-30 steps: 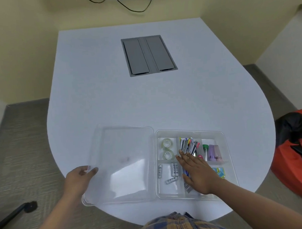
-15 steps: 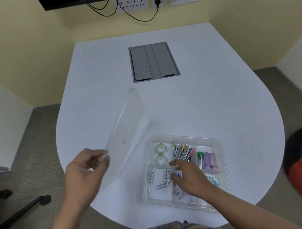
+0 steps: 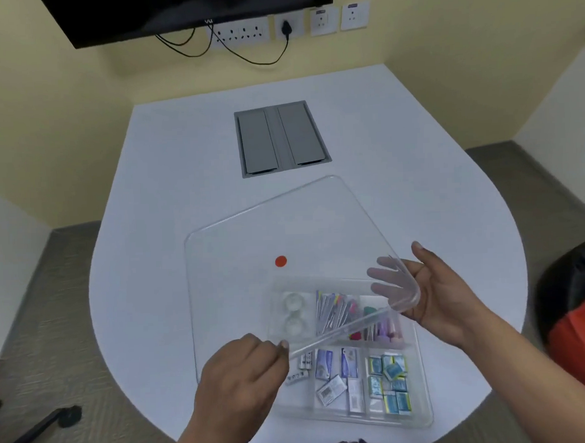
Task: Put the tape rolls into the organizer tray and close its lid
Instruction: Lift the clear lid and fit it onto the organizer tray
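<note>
The clear organizer tray (image 3: 422,382) sits at the near right of the white table. Two clear tape rolls (image 3: 292,312) lie in its far left compartment, blurred through the lid. I hold the transparent lid (image 3: 251,229), which has a red dot on it, tilted in the air over the tray's far half. My left hand (image 3: 238,379) pinches the lid's near edge. My right hand (image 3: 443,297) grips its right corner, with the fingers showing through the plastic.
The tray's other compartments hold pens, markers, small batteries, packets and blue-green boxes. A grey cable hatch (image 3: 281,139) is set into the table's far middle. A red and black bag (image 3: 576,317) sits to the right. A black chair leg (image 3: 36,429) shows lower left.
The lid lay flat on the table to the left of the tray. My left hand lifted it and swung it over the tray. My right hand left the tray and took the lid's right corner.
</note>
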`<move>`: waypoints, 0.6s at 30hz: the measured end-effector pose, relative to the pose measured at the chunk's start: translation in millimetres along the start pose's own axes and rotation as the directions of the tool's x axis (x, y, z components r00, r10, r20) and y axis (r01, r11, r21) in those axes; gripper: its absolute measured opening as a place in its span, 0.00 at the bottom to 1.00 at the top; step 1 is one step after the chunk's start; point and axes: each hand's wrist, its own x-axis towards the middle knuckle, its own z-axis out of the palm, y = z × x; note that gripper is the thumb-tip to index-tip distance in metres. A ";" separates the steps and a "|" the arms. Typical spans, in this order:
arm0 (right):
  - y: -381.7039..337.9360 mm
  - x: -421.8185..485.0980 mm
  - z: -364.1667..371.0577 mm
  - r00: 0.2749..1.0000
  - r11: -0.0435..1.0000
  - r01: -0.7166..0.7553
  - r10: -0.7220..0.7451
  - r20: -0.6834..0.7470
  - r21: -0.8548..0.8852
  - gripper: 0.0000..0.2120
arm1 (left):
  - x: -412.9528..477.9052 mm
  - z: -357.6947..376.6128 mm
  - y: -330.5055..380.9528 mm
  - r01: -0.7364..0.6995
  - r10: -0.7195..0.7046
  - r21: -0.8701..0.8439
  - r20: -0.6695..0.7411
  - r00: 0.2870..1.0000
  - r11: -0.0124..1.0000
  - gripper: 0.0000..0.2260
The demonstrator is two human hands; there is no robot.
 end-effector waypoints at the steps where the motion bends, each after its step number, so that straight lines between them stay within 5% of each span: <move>1: -1.0 -2.5 -4.1 1.000 1.000 0.010 -0.010 0.022 0.016 0.43 | 1.4 2.6 -0.5 -0.028 0.028 0.008 0.014 1.000 1.000 0.06; 10: 17.5 -23.5 -29.1 0.985 0.988 0.116 -0.128 -0.117 -0.104 0.24 | 0.3 27.3 -11.8 -0.106 0.135 -0.164 0.180 0.974 0.981 0.03; 12: 28.0 -28.4 -39.1 0.983 0.987 0.101 -0.118 -0.138 -0.124 0.21 | -1.6 29.7 -14.9 -0.010 0.084 -0.255 0.281 0.956 0.967 0.12; 16: 52.3 -40.3 -55.8 0.983 0.988 0.058 -0.081 -0.163 -0.141 0.23 | -5.2 35.9 -25.8 0.403 -0.335 -0.218 0.289 0.897 0.889 0.17; 18: 65.8 -43.6 -64.6 0.984 0.991 0.041 -0.062 -0.169 -0.128 0.34 | -9.5 41.2 -37.8 0.683 -0.614 -0.150 0.334 0.715 0.715 0.17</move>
